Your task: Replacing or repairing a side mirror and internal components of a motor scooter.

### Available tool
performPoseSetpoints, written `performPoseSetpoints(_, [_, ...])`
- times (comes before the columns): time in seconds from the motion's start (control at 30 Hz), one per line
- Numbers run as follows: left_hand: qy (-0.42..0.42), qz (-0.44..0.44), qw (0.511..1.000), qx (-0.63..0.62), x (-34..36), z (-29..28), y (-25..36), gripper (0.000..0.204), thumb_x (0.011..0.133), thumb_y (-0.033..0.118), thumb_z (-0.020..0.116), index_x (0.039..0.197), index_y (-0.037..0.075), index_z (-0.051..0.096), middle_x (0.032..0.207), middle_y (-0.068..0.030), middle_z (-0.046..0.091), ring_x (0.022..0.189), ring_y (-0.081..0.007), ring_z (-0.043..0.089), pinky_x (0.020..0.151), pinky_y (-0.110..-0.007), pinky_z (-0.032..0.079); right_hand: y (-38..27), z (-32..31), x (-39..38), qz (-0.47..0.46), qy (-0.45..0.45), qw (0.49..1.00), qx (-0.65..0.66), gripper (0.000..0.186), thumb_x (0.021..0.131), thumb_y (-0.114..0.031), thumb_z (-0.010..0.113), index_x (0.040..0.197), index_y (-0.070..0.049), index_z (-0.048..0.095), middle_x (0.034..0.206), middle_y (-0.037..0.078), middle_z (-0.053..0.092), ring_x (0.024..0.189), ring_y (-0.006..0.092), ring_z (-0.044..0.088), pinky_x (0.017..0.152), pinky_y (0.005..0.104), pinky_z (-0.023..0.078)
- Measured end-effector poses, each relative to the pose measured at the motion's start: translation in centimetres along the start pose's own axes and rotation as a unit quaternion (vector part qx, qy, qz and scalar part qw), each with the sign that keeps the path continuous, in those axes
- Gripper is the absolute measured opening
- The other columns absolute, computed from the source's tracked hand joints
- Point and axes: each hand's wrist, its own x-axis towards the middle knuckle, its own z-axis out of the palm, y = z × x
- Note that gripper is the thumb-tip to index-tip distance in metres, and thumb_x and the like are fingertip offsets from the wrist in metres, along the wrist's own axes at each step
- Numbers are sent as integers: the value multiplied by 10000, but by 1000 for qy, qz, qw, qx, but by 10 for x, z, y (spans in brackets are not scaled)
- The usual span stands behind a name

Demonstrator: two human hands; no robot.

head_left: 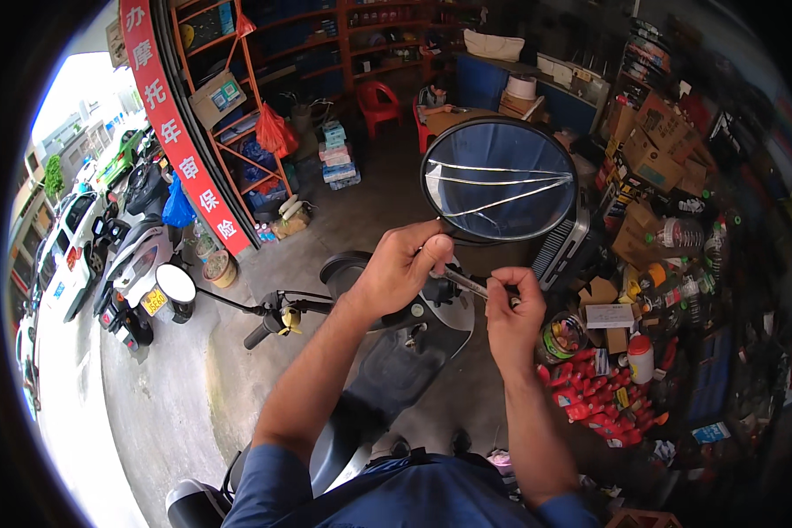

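Observation:
A large oval rear-view mirror (502,176) with a dark rim stands in front of me, several pale lines crossing its glass. My left hand (407,268) is closed round the mirror's lower stem, thumb and fingers pinched together. A metal wrench (466,282) runs from beside that stem to my right hand (515,308), whose bent fingers grip its end. Its far end is partly hidden by my left hand. Below my hands is a motor scooter (400,356) with a black footboard. Its other mirror (176,283) sticks out to the left, beyond the black handlebar grip (257,336).
Bottles, cardboard boxes (656,158) and red bottles (603,396) are piled on the right. An orange shelf rack (238,114) stands left, beside a red sign strip (180,132). Behind are red chairs (378,107) and a seated person (433,99). Parked scooters (141,260) line the left.

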Motion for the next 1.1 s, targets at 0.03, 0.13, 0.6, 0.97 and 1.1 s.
performPoseSetpoints(0.03, [-7, 4, 1000, -3, 1, 2, -1, 377, 985, 284, 474, 753, -6, 538, 650, -62, 548, 616, -155, 520, 590, -305, 426, 4, 4, -1, -28, 52, 998, 23, 77, 870, 1, 602, 919, -36, 556, 770, -22, 544, 543, 11, 446, 466, 173, 344])
performPoseSetpoints(0.13, [17, 25, 999, 31, -3, 4, -1, 382, 993, 298, 453, 768, -2, 528, 647, -82, 547, 608, -196, 534, 593, -314, 434, -4, 19, -2, -51, 123, 990, 48, 39, 899, -30, 565, 936, -29, 552, 773, -9, 543, 624, 32, 471, 561, 196, 391])
performPoseSetpoints(0.6, [131, -108, 985, 13, -18, 34, 11, 465, 1016, 423, 335, 778, 44, 461, 638, -21, 492, 593, -100, 479, 561, -253, 393, -32, 18, 69, 173, -8, 814, 555, 251, 983, -242, 426, 874, -56, 555, 496, -52, 258, 413, 58, 178, 419, 238, 153])
performPoseSetpoints(0.97, [193, -154, 965, -87, -11, 19, -2, 279, 1010, 324, 420, 953, 86, 553, 785, 14, 593, 597, -20, 417, 499, -178, 292, -59, -4, 114, 119, -79, 855, 499, 160, 970, -169, 471, 887, -51, 542, 530, -65, 280, 420, 39, 190, 406, 227, 154])
performPoseSetpoints(1.1, [313, -185, 919, -151, -33, 16, 5, 239, 1003, 249, 436, 1140, 87, 545, 987, -22, 591, 808, -70, 527, 566, -209, 362, -64, -21, 68, 154, -187, 899, 364, 185, 976, -191, 482, 872, -49, 536, 556, -72, 335, 450, 15, 222, 420, 214, 158])
